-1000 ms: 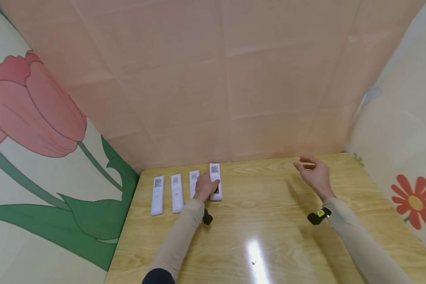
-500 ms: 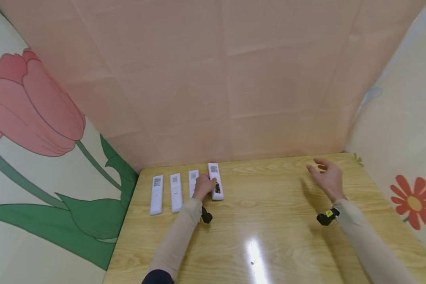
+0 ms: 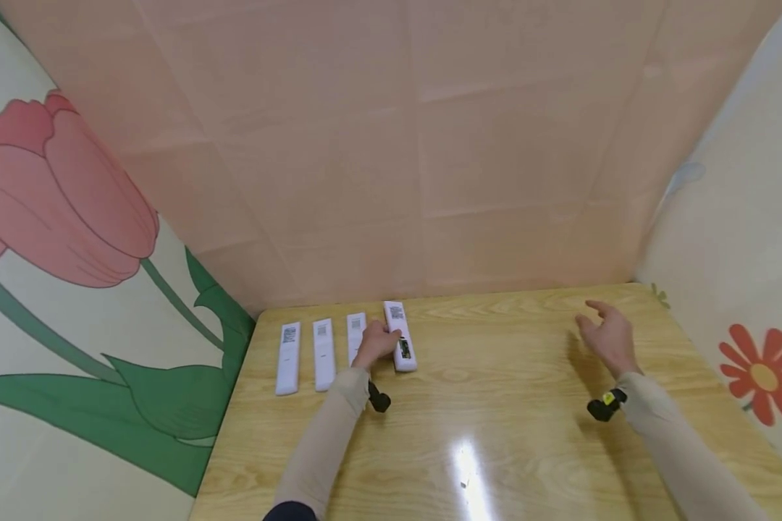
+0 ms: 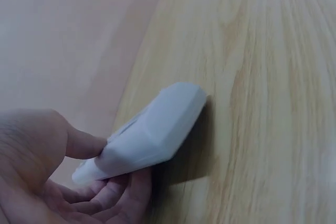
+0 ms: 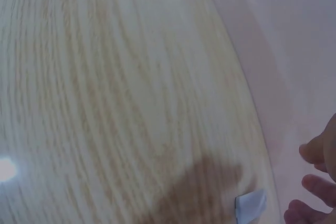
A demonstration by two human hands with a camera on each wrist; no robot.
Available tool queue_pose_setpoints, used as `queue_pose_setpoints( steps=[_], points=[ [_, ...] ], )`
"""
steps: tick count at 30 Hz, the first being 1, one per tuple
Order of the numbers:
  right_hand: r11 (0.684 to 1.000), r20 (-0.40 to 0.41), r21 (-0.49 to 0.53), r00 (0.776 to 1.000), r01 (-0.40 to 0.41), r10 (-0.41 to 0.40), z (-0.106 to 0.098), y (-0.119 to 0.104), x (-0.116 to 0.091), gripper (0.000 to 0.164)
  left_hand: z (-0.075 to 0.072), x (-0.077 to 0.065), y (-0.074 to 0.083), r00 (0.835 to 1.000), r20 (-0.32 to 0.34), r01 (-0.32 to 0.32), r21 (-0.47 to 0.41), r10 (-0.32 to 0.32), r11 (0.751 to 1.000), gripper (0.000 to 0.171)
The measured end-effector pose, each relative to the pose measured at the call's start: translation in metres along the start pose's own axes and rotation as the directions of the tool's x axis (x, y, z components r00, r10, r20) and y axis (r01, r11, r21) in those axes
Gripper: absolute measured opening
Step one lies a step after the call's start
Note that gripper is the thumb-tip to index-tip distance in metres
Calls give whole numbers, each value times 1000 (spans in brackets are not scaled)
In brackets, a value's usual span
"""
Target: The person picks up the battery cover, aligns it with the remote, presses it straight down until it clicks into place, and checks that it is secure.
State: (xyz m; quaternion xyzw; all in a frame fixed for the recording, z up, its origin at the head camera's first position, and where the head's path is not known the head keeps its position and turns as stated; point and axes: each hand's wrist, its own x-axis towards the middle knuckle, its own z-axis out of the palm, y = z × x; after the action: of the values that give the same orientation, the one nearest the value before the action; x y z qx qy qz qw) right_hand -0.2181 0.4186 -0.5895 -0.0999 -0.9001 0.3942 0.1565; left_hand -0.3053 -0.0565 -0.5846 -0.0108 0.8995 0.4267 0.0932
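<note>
My left hand (image 3: 376,344) grips a white remote control (image 3: 400,347) by its left side. Back up, the remote shows a printed label at the far end and a dark rectangular patch lower down. In the left wrist view the thumb (image 4: 84,145) lies on top of the remote (image 4: 163,124) and curled fingers (image 4: 121,195) are beneath; a shadow falls under its raised end. My right hand (image 3: 609,340) hovers at the right, fingers apart and loosely bent. In the right wrist view its fingers (image 5: 320,187) are near a small white piece (image 5: 251,205).
Three more white remotes, a left one (image 3: 288,359), a middle one (image 3: 324,354) and a partly hidden one (image 3: 355,333), lie in a row on the wooden table (image 3: 482,391). A pink sheet (image 3: 417,181) stands behind the table's far edge. Painted walls flank it.
The gripped remote has turned slightly, its near end swinging right, and more of its dark patch shows. My right hand has moved to the right.
</note>
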Motion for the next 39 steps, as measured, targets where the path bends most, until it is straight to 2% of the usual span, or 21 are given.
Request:
queue_pose_setpoints(
  steps=[4,8,13,19,25,31,39],
  points=[
    [994,-29,-65,996,85,-87,4,11,0,48,6,-7,2,999,-34,-24,-29,23,999,26],
    [984,-30,-123,991,128,-133,8,23,2,44,11,-10,4,997,-62,-42,-88,36,995,33],
    [986,20,-144,996,87,-84,8,34,3,48,13,-13,9,998,-61,-37,-155,28,987,36],
    [989,66,-140,998,34,-25,7,40,3,47,11,-18,15,999,-38,-27,-177,20,984,35],
    [988,39,-146,998,53,-48,6,39,2,45,9,-23,12,1000,-22,-24,-198,20,980,34],
    [990,45,-127,998,60,-55,1,45,4,45,11,-22,8,999,-39,-31,-278,21,960,35],
    [992,54,-125,998,-7,14,-3,59,3,45,12,-19,8,1000,5,6,-390,-4,921,41]
  ],
)
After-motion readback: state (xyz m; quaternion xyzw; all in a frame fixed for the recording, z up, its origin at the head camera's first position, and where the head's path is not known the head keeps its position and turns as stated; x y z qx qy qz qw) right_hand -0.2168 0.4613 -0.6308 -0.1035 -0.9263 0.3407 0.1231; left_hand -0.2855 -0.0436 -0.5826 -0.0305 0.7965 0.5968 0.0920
